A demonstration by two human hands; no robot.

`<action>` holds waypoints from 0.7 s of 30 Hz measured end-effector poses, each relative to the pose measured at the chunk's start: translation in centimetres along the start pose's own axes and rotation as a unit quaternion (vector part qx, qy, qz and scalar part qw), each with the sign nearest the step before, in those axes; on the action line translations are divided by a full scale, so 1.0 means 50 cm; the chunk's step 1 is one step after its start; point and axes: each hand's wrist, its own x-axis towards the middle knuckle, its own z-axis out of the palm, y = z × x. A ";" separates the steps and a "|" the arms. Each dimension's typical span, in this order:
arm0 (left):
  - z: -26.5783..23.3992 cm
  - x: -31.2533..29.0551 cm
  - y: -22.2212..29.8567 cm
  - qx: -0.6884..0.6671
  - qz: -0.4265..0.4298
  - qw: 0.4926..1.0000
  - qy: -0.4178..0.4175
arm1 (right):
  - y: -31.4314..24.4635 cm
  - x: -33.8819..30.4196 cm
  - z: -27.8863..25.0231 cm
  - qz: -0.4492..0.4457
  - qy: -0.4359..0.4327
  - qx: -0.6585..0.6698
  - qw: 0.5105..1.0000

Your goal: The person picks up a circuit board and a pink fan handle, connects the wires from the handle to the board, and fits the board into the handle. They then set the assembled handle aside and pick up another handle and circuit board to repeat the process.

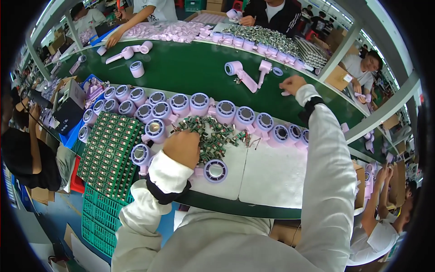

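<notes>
My left hand (182, 147) is curled low at the left edge of a heap of small green circuit boards (212, 136); its fingertips are hidden. Right below the heap lies a lilac round fan head (215, 171) with a silver disc in it. Another fan head (155, 129) sits just left of that hand. My right arm stretches far out over the green conveyor belt (190, 68). There my right hand (294, 85) has its fingers apart from the thumb, and I see nothing held. Nearest to it are a lilac ring (277, 71) and pink handheld fans (264, 72).
Rows of lilac fan heads (199, 103) line the far edge of the white work mat (272, 181). Stacked circuit-board panels (108, 154) stand left on a green crate (97, 222). Metal parts (267, 38) and pink shells (167, 31) lie beyond the belt, where other people work.
</notes>
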 end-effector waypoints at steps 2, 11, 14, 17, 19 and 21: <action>-0.012 -0.009 0.004 -0.014 -0.016 1.000 0.003 | -0.081 0.038 0.052 0.048 -0.025 -0.012 0.998; -0.015 -0.012 0.017 -0.019 0.001 1.000 -0.021 | 0.018 0.174 0.117 0.173 -0.038 -0.179 0.968; -0.021 -0.023 0.007 -0.038 0.037 0.998 0.042 | -0.026 0.101 0.086 0.066 0.063 -0.297 0.951; -0.035 -0.024 0.016 -0.031 0.032 0.999 0.027 | -0.086 -0.013 0.003 -0.025 0.137 -0.379 0.915; -0.029 -0.022 0.013 -0.028 0.037 0.999 0.018 | -0.086 -0.073 -0.032 -0.061 0.155 -0.406 0.898; -0.008 -0.021 -0.003 -0.036 0.075 0.996 0.040 | -0.062 -0.139 -0.059 -0.176 0.201 -0.437 0.859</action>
